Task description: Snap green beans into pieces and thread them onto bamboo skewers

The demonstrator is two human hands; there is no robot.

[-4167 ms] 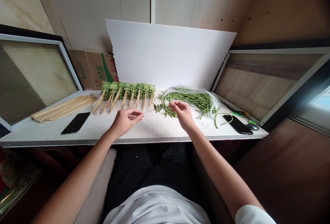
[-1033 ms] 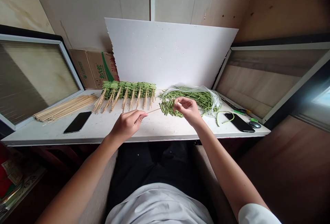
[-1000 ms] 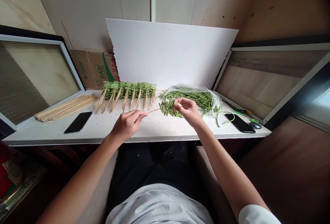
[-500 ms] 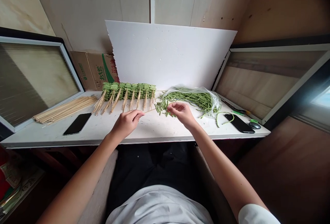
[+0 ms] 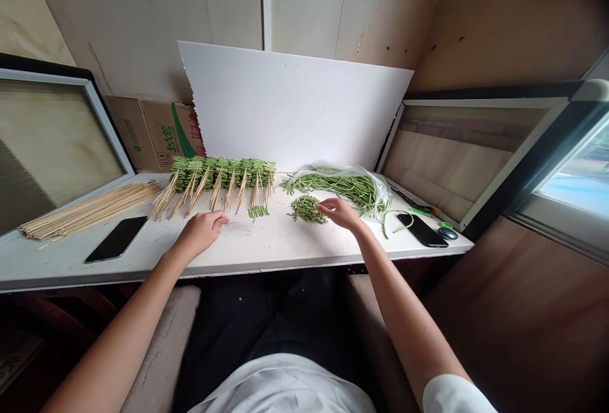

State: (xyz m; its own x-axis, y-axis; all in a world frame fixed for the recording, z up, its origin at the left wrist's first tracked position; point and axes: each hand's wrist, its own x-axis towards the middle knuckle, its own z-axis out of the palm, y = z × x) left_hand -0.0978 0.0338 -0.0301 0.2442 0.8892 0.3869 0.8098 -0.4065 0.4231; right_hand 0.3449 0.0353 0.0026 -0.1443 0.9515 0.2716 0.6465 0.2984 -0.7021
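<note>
A clear plastic bag (image 5: pixel 382 192) holds long green beans (image 5: pixel 347 186). The left hand (image 5: pixel 203 233) pinches a skewer of cut bean pieces (image 5: pixel 259 211), which points toward the right hand (image 5: pixel 344 214), loosely curled (whether on a piece, I cannot tell) at the cut-bean pile (image 5: pixel 305 209).

Cardboard carton (image 5: pixel 149 136), right-hand panel: green lettering (image 5: pixel 170 139) "北大荒", red lettering (image 5: pixel 195 130) "花生油". Left panel: small green print (image 5: pixel 129 136) (too tiny to read).

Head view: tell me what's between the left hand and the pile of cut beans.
In the head view, a short row of bean pieces sits between the left hand and the pile.
</note>
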